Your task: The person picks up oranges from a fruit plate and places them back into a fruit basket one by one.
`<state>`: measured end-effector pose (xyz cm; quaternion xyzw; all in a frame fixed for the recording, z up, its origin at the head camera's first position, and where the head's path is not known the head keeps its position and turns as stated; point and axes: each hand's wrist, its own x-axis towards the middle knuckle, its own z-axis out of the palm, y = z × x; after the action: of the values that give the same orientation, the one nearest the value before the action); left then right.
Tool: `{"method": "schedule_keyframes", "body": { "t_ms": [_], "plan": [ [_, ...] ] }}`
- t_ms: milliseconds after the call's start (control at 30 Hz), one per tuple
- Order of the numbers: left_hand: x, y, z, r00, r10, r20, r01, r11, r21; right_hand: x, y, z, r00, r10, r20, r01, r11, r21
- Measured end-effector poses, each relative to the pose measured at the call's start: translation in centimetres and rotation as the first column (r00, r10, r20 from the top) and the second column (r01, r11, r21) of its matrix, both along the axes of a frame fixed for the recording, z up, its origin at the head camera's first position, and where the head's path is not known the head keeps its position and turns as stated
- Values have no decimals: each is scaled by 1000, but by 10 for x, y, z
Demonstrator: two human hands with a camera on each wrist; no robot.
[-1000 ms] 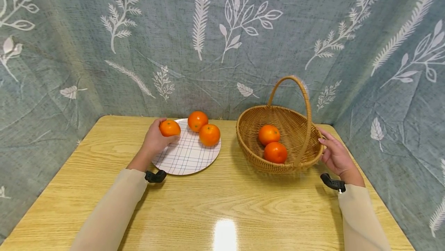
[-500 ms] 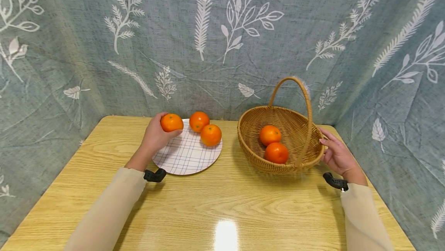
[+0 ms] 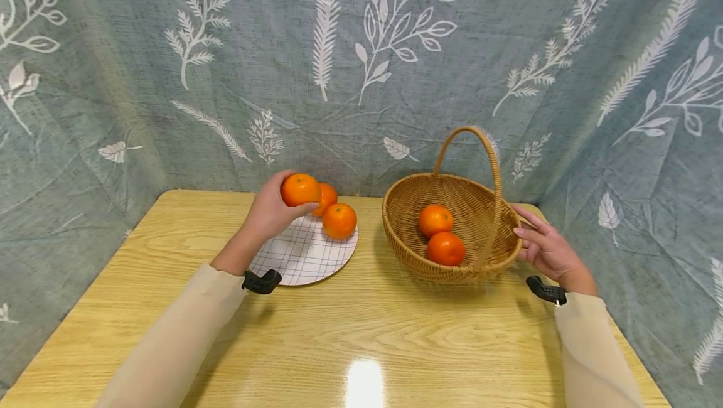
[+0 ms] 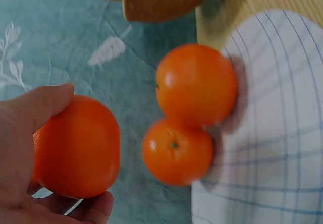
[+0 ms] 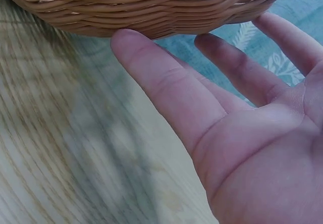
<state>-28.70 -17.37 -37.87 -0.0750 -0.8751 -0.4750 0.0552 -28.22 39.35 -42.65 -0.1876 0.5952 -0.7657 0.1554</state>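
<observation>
My left hand (image 3: 271, 212) grips an orange (image 3: 300, 189) between thumb and fingers, raised over the far left of a white checked plate (image 3: 302, 263). Behind it, one orange (image 3: 327, 199) on the plate is partly covered in the head view; another orange (image 3: 339, 221) sits beside it. In the left wrist view the held orange (image 4: 81, 148) shows apart from those two. My right hand (image 3: 550, 251) touches the right side of a wicker basket (image 3: 465, 194), its fingers extended and fingertips at the woven wall (image 5: 166, 7). Two oranges, one nearer (image 3: 446, 248) and one farther (image 3: 435, 220), lie inside.
The plate and basket stand toward the back of a wooden table (image 3: 339, 320), the basket right of the plate. Its tall arched handle (image 3: 494, 176) rises over the right part of the opening. A grey-green leaf-patterned cloth (image 3: 282, 50) hangs behind and at both sides.
My left hand has lifted the orange from the plate's left side and carried it up and to the right, in front of the back orange. The right hand stays at the basket.
</observation>
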Motion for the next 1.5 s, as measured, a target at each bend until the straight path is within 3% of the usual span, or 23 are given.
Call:
{"method": "schedule_keyframes", "body": {
  "t_ms": [267,633,1167,1500],
  "plan": [
    [-1,26,20,998,-68,17,68,997,-38,-2,0,-1,1000,12,0,-12,1000,-2],
    [-3,66,38,988,-149,31,150,988,-33,-5,-2,0,1000,11,25,-11,1000,3],
    [-14,135,46,961,-277,-1,277,959,-54,-2,-1,8,1000,-5,17,4,1000,27],
    [-24,167,48,946,-320,46,323,944,-62,-2,-1,8,1000,15,23,-15,1000,11]
  ]
}}
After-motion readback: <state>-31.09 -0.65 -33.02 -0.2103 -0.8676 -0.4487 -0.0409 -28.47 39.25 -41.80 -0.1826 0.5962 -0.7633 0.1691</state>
